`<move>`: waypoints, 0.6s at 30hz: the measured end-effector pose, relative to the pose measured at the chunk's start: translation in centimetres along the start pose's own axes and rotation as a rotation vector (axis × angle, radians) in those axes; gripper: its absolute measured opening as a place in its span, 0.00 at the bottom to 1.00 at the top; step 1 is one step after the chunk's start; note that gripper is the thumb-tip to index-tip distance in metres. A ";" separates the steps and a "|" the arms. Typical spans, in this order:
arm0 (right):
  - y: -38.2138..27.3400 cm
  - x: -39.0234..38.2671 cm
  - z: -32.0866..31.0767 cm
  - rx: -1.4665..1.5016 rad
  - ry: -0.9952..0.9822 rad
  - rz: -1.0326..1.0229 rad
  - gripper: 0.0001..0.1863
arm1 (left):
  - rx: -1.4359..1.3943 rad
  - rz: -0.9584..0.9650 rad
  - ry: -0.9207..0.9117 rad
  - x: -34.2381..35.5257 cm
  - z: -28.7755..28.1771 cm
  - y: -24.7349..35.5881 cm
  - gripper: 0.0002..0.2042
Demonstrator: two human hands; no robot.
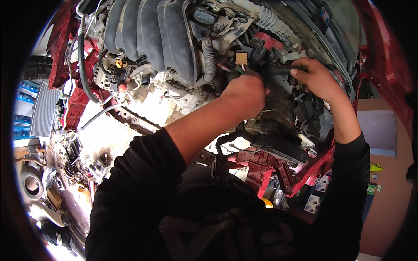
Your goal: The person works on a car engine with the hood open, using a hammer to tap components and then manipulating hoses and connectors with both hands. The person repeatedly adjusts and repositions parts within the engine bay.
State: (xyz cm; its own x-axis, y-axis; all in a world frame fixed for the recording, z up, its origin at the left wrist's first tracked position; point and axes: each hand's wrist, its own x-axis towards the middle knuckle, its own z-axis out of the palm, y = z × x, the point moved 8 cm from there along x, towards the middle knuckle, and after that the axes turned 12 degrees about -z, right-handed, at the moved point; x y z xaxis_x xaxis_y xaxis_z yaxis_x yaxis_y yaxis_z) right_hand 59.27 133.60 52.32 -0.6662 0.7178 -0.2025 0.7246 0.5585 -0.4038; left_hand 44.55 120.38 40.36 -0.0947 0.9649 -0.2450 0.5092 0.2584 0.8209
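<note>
A: Your right hand (318, 77) is at the black corrugated tube (280, 69). Why take it like that?

B: You have thumb and fingers closed on the tube from above, likely to steady a soft piece that would otherwise flex. It lies between your hands, below the red-topped part (271, 41).

A: And your left hand (247, 93)?

B: Its fingers curl away beneath your knuckles, so I cannot tell whether you grip anything there. The tan connector (241, 58) sits just above that hand, with wires running down toward it.

A: Why bring your arms in from both sides?

B: Probably because the parts are crowded: the ribbed engine cover (152, 39) stands to your left. Your sleeves (146, 154) stop short of your wrists, which perhaps keeps the cloth from catching.
</note>
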 end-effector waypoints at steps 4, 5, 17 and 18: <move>1.6 -0.8 -0.1 0.043 0.014 0.027 0.20 | 0.096 -0.013 -0.027 0.8 1.3 0.5 0.20; 1.8 -1.1 0.1 0.070 -0.013 0.027 0.20 | 0.114 -0.013 -0.031 1.1 1.4 0.5 0.20; -1.2 -3.6 0.5 -0.062 -0.048 -0.202 0.17 | 0.143 -0.037 -0.254 2.4 0.5 0.2 0.22; -1.4 -3.8 0.5 -0.066 -0.065 -0.232 0.17 | 0.048 -0.096 -0.268 2.2 0.3 -0.4 0.22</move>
State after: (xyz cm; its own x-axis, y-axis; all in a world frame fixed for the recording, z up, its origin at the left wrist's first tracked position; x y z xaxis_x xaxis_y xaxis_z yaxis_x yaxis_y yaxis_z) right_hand 60.69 129.83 53.21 -0.8244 0.5400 -0.1694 0.5596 0.7328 -0.3872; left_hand 44.38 122.42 39.34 0.0815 0.8877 -0.4532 0.5490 0.3395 0.7638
